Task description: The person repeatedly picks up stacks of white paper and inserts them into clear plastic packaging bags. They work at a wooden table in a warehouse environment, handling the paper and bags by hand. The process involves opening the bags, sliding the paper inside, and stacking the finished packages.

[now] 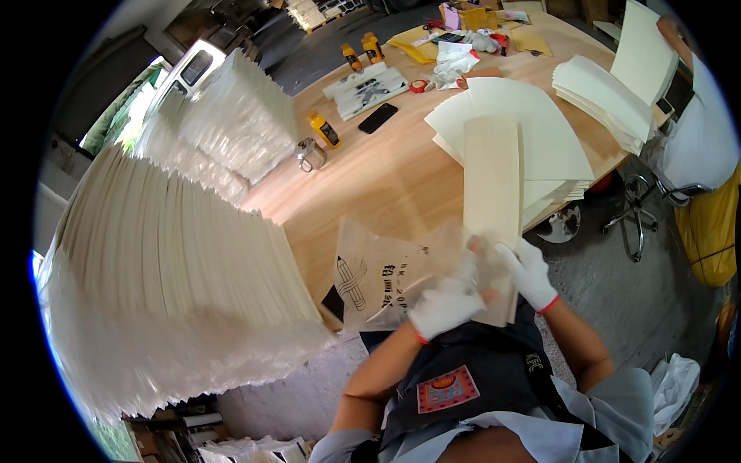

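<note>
A narrow stack of cream paper sheets stands tilted at the table's front edge, its lower end near my lap. My right hand, in a white knitted glove with a red cuff, is closed on the right edge of this stack. My left hand, gloved alike, is at the stack's lower left side and closed on a clear plastic bag printed with a pencil drawing. Motion smears the left fingertips, and the bag's mouth is hard to make out. Behind the narrow stack lie fanned larger white sheets.
Tall rows of plastic-wrapped paper packs stand at left. On the wooden table are a metal mug, an orange bottle, a black phone and red tape. At right, another person's arm touches upright sheets.
</note>
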`<state>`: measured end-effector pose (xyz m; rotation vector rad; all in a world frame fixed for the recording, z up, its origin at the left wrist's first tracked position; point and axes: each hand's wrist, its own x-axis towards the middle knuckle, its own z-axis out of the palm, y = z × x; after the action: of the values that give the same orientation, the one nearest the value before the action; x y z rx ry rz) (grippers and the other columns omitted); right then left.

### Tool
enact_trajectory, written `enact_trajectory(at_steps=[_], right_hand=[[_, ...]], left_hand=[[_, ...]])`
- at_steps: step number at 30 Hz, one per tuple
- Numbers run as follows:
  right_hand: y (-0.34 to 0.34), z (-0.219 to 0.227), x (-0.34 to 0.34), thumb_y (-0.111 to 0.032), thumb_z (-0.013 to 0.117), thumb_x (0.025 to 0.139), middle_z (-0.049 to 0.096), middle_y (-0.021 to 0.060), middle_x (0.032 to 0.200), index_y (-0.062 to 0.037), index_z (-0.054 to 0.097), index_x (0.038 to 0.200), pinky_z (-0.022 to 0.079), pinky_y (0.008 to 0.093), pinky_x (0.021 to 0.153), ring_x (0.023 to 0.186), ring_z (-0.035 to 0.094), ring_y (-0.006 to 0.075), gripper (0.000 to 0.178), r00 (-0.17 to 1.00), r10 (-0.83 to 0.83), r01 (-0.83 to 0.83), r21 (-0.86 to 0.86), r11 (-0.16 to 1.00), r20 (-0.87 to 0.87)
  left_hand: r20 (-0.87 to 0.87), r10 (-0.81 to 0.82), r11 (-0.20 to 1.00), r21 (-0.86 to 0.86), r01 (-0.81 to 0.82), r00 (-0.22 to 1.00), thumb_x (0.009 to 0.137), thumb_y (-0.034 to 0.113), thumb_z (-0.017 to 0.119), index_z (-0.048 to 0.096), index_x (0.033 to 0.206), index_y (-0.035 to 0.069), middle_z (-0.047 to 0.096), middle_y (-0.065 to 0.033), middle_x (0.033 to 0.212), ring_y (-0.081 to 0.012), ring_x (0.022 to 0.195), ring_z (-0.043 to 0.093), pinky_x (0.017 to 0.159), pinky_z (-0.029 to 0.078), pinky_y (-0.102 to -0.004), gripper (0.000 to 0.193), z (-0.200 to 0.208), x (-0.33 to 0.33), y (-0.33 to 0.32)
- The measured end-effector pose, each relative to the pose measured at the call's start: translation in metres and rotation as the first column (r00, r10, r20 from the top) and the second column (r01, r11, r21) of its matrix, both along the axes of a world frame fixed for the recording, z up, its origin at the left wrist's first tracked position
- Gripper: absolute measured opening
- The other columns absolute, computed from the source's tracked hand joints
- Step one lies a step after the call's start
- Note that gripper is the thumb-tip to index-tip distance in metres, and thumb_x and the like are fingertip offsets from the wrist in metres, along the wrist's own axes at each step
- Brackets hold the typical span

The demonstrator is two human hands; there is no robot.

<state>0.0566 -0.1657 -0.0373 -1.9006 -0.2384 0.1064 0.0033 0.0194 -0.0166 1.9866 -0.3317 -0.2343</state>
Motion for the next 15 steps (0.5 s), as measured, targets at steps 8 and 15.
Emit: enact_trajectory(at_steps=[8,15], right_hand=[[-0.016,0.067,0.008,-0.019,0.062,0.074,0.061,0.0099,0.098,-0.0104,0.063,0.080,0.050,0.0323,0.055,0.069,0.064,0.0231,0.011,0.559,0.675,-0.152,-0.741,0.655,0.482],[0.029,0.069,0.027,-0.021,0.057,0.081,0.062,0.0079,0.089,-0.0072,0.063,0.081,0.050,0.0306,0.060,0.068,0.063,0.0252,0.015,0.588,0.804,-0.618,-0.689,0.378,-0.086]], left_hand=[[-0.203,0.231,0.458,-0.840,-0.291,0.951,0.093,0.030,0.047,0.026,0.146,0.014,0.037,-0.0104,0.144,-0.0126,0.067,0.053,0.057,0.046,-0.0249,0.060,0.067,-0.005,0.139],[-0.033,0.179,0.977,-0.116,-0.181,0.983,0.088,0.011,0.059,0.035,0.141,0.006,0.059,-0.0091,0.107,-0.0144,0.084,0.056,0.074,0.046,-0.0277,0.058,0.044,-0.056,0.047]])
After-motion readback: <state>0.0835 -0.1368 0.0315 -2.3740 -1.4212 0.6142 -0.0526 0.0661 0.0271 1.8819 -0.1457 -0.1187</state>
